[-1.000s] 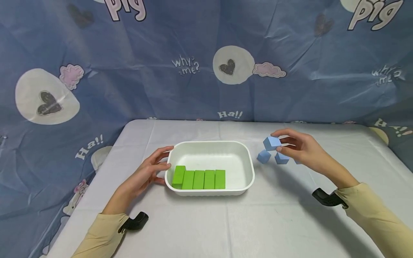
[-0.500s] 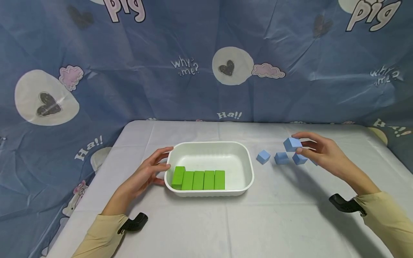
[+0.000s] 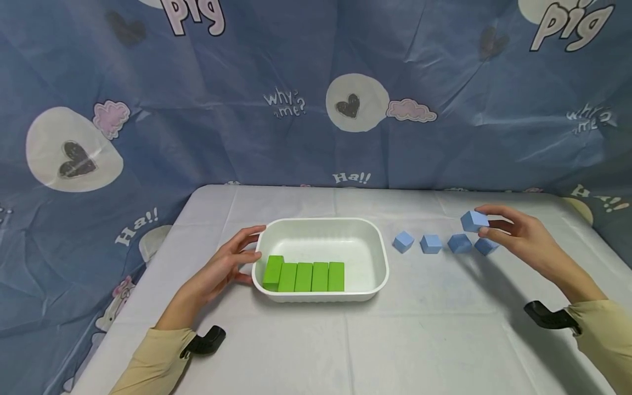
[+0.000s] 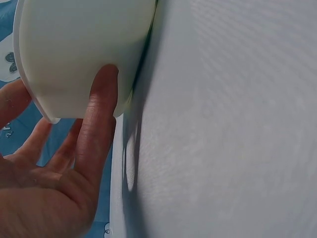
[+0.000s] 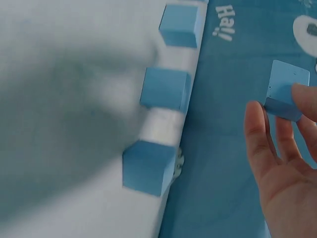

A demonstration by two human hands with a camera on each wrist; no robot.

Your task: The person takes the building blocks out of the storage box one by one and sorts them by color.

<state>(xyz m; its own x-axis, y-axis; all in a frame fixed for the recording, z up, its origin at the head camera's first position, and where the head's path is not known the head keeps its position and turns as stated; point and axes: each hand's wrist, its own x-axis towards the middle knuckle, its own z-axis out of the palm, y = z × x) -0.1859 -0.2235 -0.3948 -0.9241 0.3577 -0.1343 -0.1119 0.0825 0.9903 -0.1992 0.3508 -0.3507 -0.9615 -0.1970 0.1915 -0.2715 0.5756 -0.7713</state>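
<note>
Between thumb and fingers, my right hand [image 3: 530, 244] pinches a blue cube [image 3: 474, 221], held up over the right end of a row of blue cubes. The right wrist view shows this pinched cube [image 5: 285, 84] by the fingertips. My left hand [image 3: 219, 271] touches the left end of a white tray [image 3: 321, 297] with fairly straight, spread fingers. Up close, one finger [image 4: 99, 119] lies along the tray's outer wall [image 4: 79, 54] while others reach its rim. Inside the tray, several green blocks [image 3: 304, 277] stand side by side along the front; the leftmost sits higher.
Several blue cubes rest in a row right of the tray, from a tilted cube [image 3: 403, 242] nearest it to a cube [image 3: 486, 246] near my right hand. White cloth [image 3: 296, 345] covers the table. A printed blue curtain [image 3: 257, 142] hangs behind and at the left.
My right hand has moved right with the blue cube, passing above the row and uncovering more cubes on the table. My left hand and the tray stay in place.
</note>
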